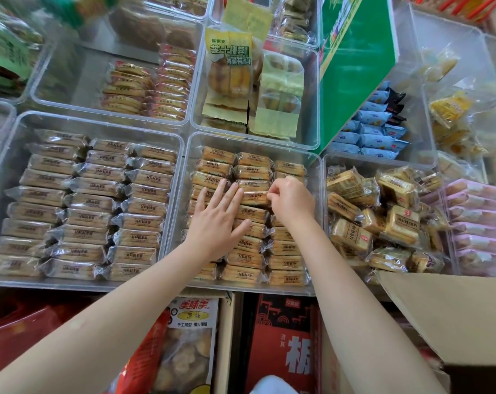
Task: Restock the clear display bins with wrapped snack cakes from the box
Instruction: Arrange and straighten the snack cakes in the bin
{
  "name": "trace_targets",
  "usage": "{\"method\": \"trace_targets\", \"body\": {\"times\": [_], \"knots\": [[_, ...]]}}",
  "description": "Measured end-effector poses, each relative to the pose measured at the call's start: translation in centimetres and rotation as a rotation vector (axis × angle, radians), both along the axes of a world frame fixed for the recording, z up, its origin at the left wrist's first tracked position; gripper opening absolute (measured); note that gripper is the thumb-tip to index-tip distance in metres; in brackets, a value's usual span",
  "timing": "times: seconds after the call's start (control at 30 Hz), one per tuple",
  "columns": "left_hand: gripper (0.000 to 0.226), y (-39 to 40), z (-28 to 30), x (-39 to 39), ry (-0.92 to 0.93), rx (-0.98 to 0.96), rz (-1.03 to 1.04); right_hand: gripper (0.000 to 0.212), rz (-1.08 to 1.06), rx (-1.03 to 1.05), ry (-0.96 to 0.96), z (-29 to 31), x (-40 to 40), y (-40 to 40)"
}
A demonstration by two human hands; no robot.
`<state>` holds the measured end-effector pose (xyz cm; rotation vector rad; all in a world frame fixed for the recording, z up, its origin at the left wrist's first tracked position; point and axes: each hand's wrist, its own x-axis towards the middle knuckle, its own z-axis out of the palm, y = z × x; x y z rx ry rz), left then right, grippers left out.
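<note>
Both hands work inside one clear display bin that holds three columns of wrapped snack cakes; the exact count per column cannot be told because the arms cover part of them. The left hand lies flat with straight, spread fingers pressing on the left and middle columns. Just right of it, nearly touching its fingertips, the right hand has its fingers curled and pinches the right end of one wrapped cake in the middle column. Left of the hands, a second bin also holds three columns of the same kind of cakes, packed in neat rows. Right of the right hand, a third bin holds squarer wrapped cakes heaped loosely, too jumbled to count. Beyond the hands, a bin holds yellow-green packets, one of them standing upright, and a tilted green carton leans just right of that bin. Near the right forearm, at the lower right, the open flap of a brown cardboard box shows. Below the arms stand a snack bag and a red carton.
</note>
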<state>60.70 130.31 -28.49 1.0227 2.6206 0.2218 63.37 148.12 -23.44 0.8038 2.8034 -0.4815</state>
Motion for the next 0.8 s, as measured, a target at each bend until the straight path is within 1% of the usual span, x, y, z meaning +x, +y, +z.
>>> {"method": "trace_targets", "body": {"times": [0.1,0.17,0.23,0.33,0.4,0.5,0.67,0.8], "knots": [[0.077,-0.4,0.1,-0.3,0.006,0.003,-0.023,0.009,-0.026,-0.037,0.106,-0.1,1.3,-0.7],[0.078,-0.5,0.2,-0.4,0.022,-0.015,-0.041,0.007,-0.005,-0.039,0.151,-0.1,2.5,-1.3],[0.081,-0.5,0.2,-0.4,0.03,-0.036,-0.05,0.014,0.013,-0.012,0.098,-0.2,3.5,-1.9],[0.083,-0.5,0.1,-0.2,0.037,-0.038,-0.054,0.027,-0.034,0.025,-0.04,0.0,3.9,-2.2],[0.082,-0.8,0.2,-0.1,0.041,-0.031,-0.054,0.029,-0.047,0.026,-0.093,0.2,3.6,-2.5],[0.081,-1.2,0.3,0.1,0.025,-0.014,-0.083,0.019,-0.094,-0.006,-0.065,0.1,3.4,-2.9],[0.077,-1.7,0.6,0.2,-0.005,0.018,-0.11,0.019,-0.111,-0.003,0.043,1.0,2.1,-2.3],[0.078,-1.8,0.8,1.0,0.006,0.01,-0.107,0.019,-0.115,0.007,0.001,0.9,1.9,-1.5]]}}
